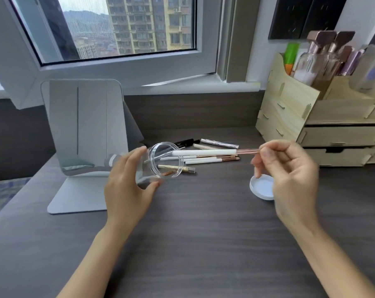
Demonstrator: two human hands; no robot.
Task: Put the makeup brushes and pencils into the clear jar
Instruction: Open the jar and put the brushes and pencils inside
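Observation:
My left hand [128, 186] grips the clear jar [160, 162], tilted on its side with its open mouth turned to the right. My right hand [289, 171] pinches the rose-gold end of a white-handled makeup brush [203, 152], held level, its white tip at the jar's mouth. Behind the jar, a pile of brushes and pencils [208, 159] lies on the dark desk: white handles with rose-gold ferrules, a black tube [184, 143], a silver stick [219, 143] and a gold pencil [178, 168]. A rose-gold item shows through the jar; whether it lies inside, I cannot tell.
The jar's white lid [260, 187] lies upside down on the desk under my right hand. A standing mirror [85, 130] is at the left. A wooden organiser [322, 117] with drawers and bottles fills the right back corner. A window is behind.

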